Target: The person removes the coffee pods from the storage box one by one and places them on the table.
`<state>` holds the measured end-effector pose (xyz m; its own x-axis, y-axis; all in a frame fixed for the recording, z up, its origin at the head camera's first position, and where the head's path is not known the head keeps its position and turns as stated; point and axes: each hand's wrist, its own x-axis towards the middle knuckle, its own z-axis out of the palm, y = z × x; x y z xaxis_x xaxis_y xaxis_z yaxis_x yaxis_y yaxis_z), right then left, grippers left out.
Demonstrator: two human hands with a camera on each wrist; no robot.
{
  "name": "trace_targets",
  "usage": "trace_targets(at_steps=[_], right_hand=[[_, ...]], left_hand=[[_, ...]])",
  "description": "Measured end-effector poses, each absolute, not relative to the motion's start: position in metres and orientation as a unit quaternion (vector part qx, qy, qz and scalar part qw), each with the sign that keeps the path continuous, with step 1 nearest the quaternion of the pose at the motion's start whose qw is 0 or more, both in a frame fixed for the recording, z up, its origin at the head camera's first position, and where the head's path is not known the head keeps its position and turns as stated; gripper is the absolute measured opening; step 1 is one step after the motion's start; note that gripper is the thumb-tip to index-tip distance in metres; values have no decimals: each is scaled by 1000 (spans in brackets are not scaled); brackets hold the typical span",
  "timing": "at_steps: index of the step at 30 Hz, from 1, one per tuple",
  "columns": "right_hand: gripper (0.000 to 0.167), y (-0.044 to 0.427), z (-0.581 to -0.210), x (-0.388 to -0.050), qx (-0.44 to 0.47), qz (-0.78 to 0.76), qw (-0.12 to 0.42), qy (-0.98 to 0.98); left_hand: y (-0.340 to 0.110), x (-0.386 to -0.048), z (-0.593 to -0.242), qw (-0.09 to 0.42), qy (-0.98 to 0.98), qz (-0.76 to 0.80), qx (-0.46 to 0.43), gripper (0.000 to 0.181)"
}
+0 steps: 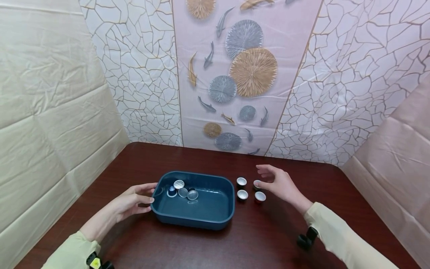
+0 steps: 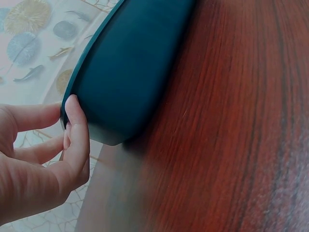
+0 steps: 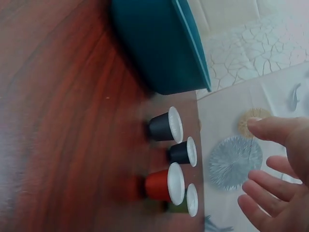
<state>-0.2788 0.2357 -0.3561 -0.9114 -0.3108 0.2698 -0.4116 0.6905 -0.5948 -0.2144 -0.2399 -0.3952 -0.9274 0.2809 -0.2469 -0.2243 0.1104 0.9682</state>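
A dark blue rectangular tray [image 1: 201,223] stands on the table. My left hand [image 1: 129,203] holds its left end, thumb and curved fingers at the rim, as the left wrist view also shows. Coffee capsules [image 1: 192,195] lie in the tray's left part, one with its blue body upward [image 1: 172,191]. To the right of the tray, several coffee capsules stand lid up in two rows. In the right wrist view one is red [image 3: 157,185], one green [image 3: 178,208], and two dark [image 3: 160,127]. My right hand [image 1: 277,184] hovers over the far right capsule [image 1: 257,184], fingers apart, gripping nothing.
The dark red-brown wooden table [image 1: 188,250] runs back to a patterned cloth backdrop [image 1: 248,74]. Pale cloth walls [image 1: 50,112] flank it on both sides. A black device sits on each wrist.
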Motion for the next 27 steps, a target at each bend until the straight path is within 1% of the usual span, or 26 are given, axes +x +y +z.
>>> trace_targets(at_steps=[4, 16, 27], right_hand=[[59, 226, -345, -284, 217, 336, 69, -914], [57, 194, -317, -298, 272, 319, 25, -907], [55, 155, -311, -316, 341, 286, -19, -895]], left_hand=[[-240, -214, -395, 188, 720, 668, 17, 68], [-239, -213, -396, 188, 717, 671, 20, 67], [-238, -213, -396, 186, 718, 671, 18, 67]])
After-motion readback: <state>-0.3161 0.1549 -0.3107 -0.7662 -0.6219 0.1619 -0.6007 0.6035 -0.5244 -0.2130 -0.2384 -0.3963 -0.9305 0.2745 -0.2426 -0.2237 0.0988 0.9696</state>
